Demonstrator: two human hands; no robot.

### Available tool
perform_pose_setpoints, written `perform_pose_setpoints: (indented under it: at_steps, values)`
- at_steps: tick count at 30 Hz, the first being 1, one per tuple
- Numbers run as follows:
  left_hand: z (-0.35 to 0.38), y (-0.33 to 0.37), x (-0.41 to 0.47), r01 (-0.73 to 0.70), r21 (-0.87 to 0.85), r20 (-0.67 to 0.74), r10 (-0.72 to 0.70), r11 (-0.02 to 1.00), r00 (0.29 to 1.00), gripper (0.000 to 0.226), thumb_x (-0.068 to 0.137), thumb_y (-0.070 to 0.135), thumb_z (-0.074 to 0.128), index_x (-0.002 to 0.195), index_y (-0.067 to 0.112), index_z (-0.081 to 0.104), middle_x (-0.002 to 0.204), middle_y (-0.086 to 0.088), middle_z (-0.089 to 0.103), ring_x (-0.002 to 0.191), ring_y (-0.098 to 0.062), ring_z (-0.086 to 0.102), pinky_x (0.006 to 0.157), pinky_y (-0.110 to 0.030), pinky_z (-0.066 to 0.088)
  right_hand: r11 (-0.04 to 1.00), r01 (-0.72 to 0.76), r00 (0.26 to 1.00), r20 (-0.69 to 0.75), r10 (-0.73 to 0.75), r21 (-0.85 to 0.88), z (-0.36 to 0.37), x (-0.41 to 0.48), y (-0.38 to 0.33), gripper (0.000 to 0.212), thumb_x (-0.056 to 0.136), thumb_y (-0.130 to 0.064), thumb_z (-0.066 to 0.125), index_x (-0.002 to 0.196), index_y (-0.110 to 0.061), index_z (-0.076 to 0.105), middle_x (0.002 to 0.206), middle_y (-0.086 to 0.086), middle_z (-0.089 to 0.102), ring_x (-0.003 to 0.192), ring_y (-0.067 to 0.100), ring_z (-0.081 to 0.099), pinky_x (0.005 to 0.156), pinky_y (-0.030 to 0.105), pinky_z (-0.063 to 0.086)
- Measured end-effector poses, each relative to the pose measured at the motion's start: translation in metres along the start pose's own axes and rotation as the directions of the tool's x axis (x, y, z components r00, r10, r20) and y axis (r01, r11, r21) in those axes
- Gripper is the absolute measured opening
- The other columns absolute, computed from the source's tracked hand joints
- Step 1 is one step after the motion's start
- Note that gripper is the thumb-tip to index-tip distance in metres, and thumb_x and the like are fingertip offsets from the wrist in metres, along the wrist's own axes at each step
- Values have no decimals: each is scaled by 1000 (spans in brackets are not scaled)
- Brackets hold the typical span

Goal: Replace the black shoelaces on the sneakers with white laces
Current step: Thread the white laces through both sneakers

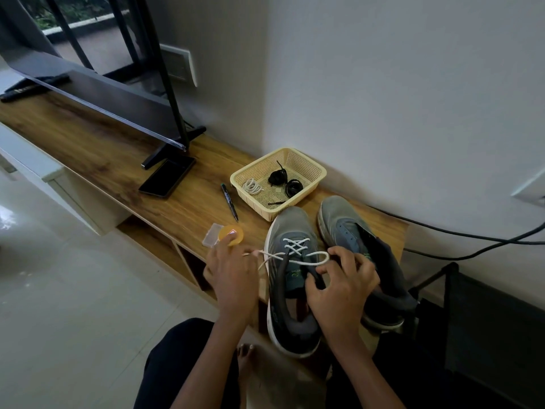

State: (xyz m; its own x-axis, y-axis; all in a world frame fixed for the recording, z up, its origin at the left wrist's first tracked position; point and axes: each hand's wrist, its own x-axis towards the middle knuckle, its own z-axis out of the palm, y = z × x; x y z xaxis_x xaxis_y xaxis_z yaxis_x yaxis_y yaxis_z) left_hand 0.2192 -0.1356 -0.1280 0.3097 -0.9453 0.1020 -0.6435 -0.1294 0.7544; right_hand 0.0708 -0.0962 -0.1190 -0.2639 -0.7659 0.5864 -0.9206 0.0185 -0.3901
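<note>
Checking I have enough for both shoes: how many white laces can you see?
2. The threaded lace runs partway up the nearer sneaker, held by the left hand and right hand; the coiled lace lies in the basket. More may be hidden.

Dim indoor light, daylight glare on glossy white floor tiles [17,219] at left; wide-angle bending at edges, slightly soft.

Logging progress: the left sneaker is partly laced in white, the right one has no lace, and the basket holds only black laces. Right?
Not quite: the head view shows the basket also holds a coiled white lace beside the black laces. The left sneaker is partly laced in white; the right sneaker has no lace.
</note>
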Motion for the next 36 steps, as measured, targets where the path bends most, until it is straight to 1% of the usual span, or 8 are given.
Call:
perform_pose_setpoints:
  at_steps: [3, 8, 10, 16, 22, 27, 30, 36]
  values:
    - [-6, -8, 4, 88, -48, -48, -90, 995, 995, 22, 92, 31, 55, 110, 22, 65, 140, -1, 45, 136, -24, 26, 108, -42, 20, 1000, -2, 1000, -4, 2, 2, 1, 1, 0, 25, 54, -11, 82, 66, -11, 60, 102, 5, 63, 103, 28, 43, 86, 46, 33]
    - [0, 0, 1, -214, -18, 111, 214, 977, 970, 17, 85, 30, 67, 101, 33, 70, 141, 8, 43, 139, -21, 19, 111, -52, 15, 1000, 0, 1000, -6, 0, 9, 2, 0, 1, 24, 55, -11, 81, 66, -11, 60, 102, 5, 63, 103, 28, 43, 86, 47, 34]
    - [3, 0, 0, -246, -32, 153, 248, 969, 957, 13, 82, 31, 70, 94, 37, 71, 139, 10, 45, 138, -20, 19, 110, -54, 16, 1000, 2, 1000, -7, -2, 6, 2, 0, 1, 24, 56, -11, 81, 66, -11, 60, 102, 5, 64, 103, 27, 43, 86, 47, 33]
    - [4, -1, 2, -243, -26, 111, 244, 970, 963, 6, 83, 27, 69, 89, 26, 71, 134, 7, 50, 135, -20, 25, 108, -56, 20, 1000, 1, 1000, -11, -1, 5, 2, 1, 2, 24, 55, -12, 82, 65, -12, 60, 102, 5, 63, 104, 28, 43, 87, 48, 34]
    - [0, -15, 5, -48, 77, -2, 48, 996, 999, 3, 80, 26, 69, 82, 24, 70, 131, -2, 54, 132, -27, 28, 108, -58, 21, 1000, -1, 1000, -19, 1, 6, 3, 1, 2, 25, 54, -13, 82, 66, -13, 60, 101, 5, 63, 105, 28, 43, 88, 44, 30]
    - [4, -6, 1, -258, 23, 121, 253, 966, 960, 28, 73, 41, 55, 95, 32, 70, 133, 4, 50, 136, -24, 27, 107, -61, 23, 1000, -3, 1000, -14, 3, 14, 3, 0, 2, 25, 54, -12, 82, 66, -12, 60, 101, 5, 63, 104, 28, 43, 87, 48, 34]
    - [7, -2, 2, -317, -16, 146, 316, 948, 938, 28, 76, 54, 49, 88, 40, 70, 131, 10, 51, 136, -19, 27, 107, -58, 24, 1000, 1, 1000, -18, -1, 7, 3, 1, 2, 26, 54, -12, 82, 67, -12, 60, 101, 5, 63, 105, 28, 43, 87, 47, 33]
    - [-3, -11, 8, -180, 15, 104, 177, 984, 979, 26, 75, 47, 53, 85, 32, 72, 131, 7, 52, 133, -21, 31, 104, -56, 31, 998, -38, 998, -50, 36, -39, 3, 1, 1, 24, 57, -15, 80, 67, -13, 59, 98, 4, 63, 104, 26, 44, 89, 45, 29]
